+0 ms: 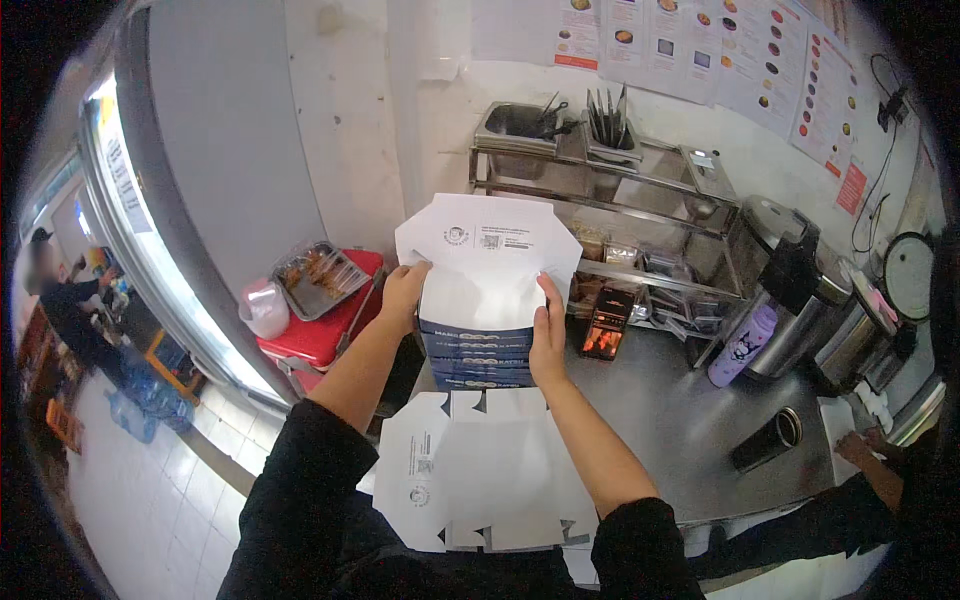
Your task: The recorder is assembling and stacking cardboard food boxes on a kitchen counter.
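Observation:
A white cardboard takeaway box (480, 295) with its lid raised sits on a stack of blue-and-white boxes (475, 358). My left hand (403, 295) is closed on its left side, the thumb at the lid's fold. On the opposite side, my right hand (547, 340) grips the box wall with the fingers pointing up. Parts of both hands' fingers are hidden by the cardboard. Close to my body lies flat, unfolded white carton (500, 470) with cut notches along its edges.
Right of the stack, a lit phone (606, 325) leans before a metal rack (600, 180). A purple bottle (742, 345), black tumbler (768, 440) and steel urn (790, 280) stand farther right. Another person's hand (865, 450) rests there. A red cooler (330, 325) holds a food tray.

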A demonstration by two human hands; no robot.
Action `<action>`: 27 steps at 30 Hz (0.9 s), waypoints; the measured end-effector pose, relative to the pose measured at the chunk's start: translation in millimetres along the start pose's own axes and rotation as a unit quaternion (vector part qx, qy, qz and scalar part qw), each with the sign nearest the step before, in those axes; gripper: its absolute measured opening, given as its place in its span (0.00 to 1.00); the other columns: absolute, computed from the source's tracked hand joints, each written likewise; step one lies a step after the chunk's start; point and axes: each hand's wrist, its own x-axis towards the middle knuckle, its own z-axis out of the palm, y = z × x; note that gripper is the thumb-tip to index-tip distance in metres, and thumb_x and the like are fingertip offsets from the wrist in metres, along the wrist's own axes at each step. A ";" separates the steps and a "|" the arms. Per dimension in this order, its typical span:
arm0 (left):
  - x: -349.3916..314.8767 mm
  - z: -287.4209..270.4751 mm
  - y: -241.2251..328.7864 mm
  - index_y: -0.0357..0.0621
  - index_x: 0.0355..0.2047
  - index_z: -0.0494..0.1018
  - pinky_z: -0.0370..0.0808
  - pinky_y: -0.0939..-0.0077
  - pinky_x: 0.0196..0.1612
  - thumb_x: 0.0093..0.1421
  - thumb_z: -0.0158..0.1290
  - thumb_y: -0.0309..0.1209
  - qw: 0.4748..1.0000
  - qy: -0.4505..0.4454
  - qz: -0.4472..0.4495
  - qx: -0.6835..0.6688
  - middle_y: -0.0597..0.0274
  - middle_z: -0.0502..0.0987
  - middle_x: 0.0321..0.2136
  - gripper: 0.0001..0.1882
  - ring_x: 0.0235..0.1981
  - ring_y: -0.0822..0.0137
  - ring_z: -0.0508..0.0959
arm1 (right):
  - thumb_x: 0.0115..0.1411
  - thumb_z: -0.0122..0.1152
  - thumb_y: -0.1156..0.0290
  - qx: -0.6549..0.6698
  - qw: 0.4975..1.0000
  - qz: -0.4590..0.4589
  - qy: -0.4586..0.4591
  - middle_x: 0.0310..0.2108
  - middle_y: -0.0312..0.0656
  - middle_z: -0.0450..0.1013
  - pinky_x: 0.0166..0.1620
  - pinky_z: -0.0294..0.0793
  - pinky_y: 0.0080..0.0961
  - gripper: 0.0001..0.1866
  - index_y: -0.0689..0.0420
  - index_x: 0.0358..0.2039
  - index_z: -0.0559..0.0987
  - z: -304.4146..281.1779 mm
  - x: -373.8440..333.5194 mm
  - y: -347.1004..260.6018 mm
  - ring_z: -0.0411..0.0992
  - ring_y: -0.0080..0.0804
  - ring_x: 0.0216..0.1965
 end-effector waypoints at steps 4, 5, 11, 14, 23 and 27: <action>5.3 1.2 -4.1 0.27 0.37 0.75 0.75 0.68 0.35 0.57 0.57 0.39 0.993 -0.043 -0.072 -0.083 0.53 0.79 0.32 0.21 0.32 0.64 0.78 | 0.70 0.42 0.67 -0.008 0.999 0.043 -0.001 0.66 0.48 0.57 0.69 0.47 0.35 0.24 0.60 0.64 0.61 2.3 2.0 -0.3 0.53 0.41 0.68; 4.6 0.4 -6.9 0.27 0.37 0.75 0.75 0.68 0.34 0.58 0.56 0.39 0.987 -0.051 -0.103 -0.116 0.54 0.78 0.31 0.21 0.31 0.63 0.78 | 0.70 0.42 0.67 -0.016 0.999 0.047 -0.016 0.66 0.48 0.57 0.69 0.47 0.35 0.24 0.60 0.64 0.61 1.3 2.4 -1.9 0.53 0.41 0.68; -55.0 -47.0 -48.7 0.30 0.44 0.72 0.74 0.75 0.39 0.62 0.54 0.38 0.999 -0.003 -0.009 -0.044 0.54 0.78 0.35 0.20 0.34 0.64 0.78 | 0.65 0.57 0.65 0.016 0.985 0.168 0.024 0.62 0.51 0.61 0.63 0.60 0.34 0.30 0.61 0.64 0.61 -58.3 -25.5 -23.5 0.59 0.42 0.64; -130.4 -102.9 -86.3 0.29 0.48 0.70 0.72 0.69 0.48 0.60 0.56 0.40 0.988 -0.099 0.043 0.114 0.50 0.77 0.42 0.25 0.44 0.62 0.76 | 0.59 0.64 0.60 -0.273 0.927 0.199 -0.162 0.59 0.60 0.63 0.64 0.57 0.42 0.37 0.64 0.63 0.61 -119.3 -77.8 -35.1 0.58 0.55 0.63; -217.5 -130.1 -123.0 0.31 0.68 0.43 0.57 0.68 0.65 0.60 0.57 0.50 0.980 -0.086 -0.157 0.089 0.38 0.59 0.64 0.50 0.64 0.55 0.62 | 0.53 0.68 0.55 -0.375 0.849 0.282 -0.244 0.66 0.65 0.51 0.67 0.47 0.54 0.44 0.66 0.63 0.60 -101.4 -166.0 -68.7 0.46 0.65 0.68; -222.1 -133.4 -115.6 0.32 0.68 0.46 0.57 0.68 0.65 0.62 0.57 0.46 0.977 -0.082 -0.145 0.134 0.40 0.59 0.64 0.46 0.64 0.55 0.62 | 0.55 0.67 0.70 -0.292 0.913 0.187 -0.214 0.57 0.57 0.66 0.57 0.66 0.39 0.34 0.63 0.60 0.66 -96.0 -152.2 -89.0 0.65 0.52 0.58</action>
